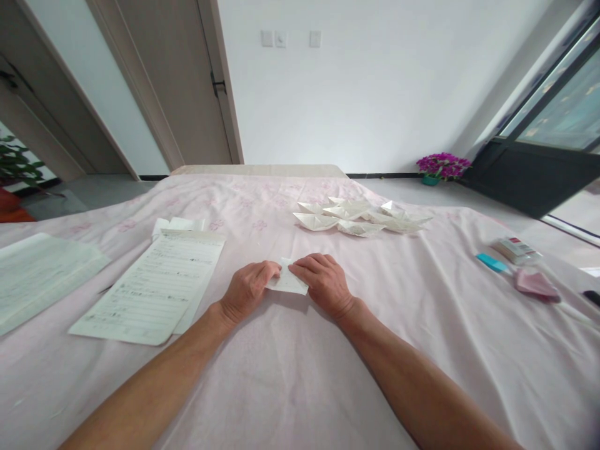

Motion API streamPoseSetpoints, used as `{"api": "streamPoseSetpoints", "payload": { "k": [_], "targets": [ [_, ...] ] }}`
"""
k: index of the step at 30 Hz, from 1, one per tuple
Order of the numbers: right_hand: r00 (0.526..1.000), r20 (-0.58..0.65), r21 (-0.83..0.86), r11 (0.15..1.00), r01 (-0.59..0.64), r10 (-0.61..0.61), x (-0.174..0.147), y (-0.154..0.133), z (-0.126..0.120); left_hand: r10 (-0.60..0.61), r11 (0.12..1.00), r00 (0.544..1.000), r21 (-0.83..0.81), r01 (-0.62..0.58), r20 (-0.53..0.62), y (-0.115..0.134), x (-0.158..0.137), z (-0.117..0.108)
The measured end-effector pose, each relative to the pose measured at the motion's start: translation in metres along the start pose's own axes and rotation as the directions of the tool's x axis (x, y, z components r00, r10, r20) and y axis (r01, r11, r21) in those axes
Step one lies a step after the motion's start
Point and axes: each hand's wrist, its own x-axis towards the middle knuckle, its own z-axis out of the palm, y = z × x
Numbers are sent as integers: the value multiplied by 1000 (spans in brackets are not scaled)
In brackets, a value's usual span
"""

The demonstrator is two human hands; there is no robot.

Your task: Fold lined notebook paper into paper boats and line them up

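A small folded piece of white paper point(288, 285) is held between my two hands, just above or on the pink cloth; I cannot tell which. My left hand point(250, 287) grips its left side, thumb and fingers pressed together. On the other side, my right hand point(325, 282) has its fingers closed on the paper's right edge. Beyond the right hand, several folded paper boats point(359, 219) stand in a cluster. Written sheets of paper point(154, 287) lie to the left of my left hand.
A pink flowered cloth point(290, 387) covers the table, with creases. More paper point(42, 275) lies at the far left. On the right are a packaged block point(515, 250), a blue item point(492, 262) and a pink cloth piece point(537, 285). Purple flowers point(443, 165) stand on the floor.
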Motion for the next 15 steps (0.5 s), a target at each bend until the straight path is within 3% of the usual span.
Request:
{"api": "streamPoseSetpoints", "payload": {
  "k": [8, 15],
  "targets": [
    [995, 89, -71, 997, -26, 32, 0, -7, -4, 94, 989, 989, 108, -106, 116, 13, 5, -8],
    [989, 116, -56, 995, -87, 93, 0, -10, -10, 46, 983, 978, 163, -80, 202, 19, -3, -13]
  ]
}}
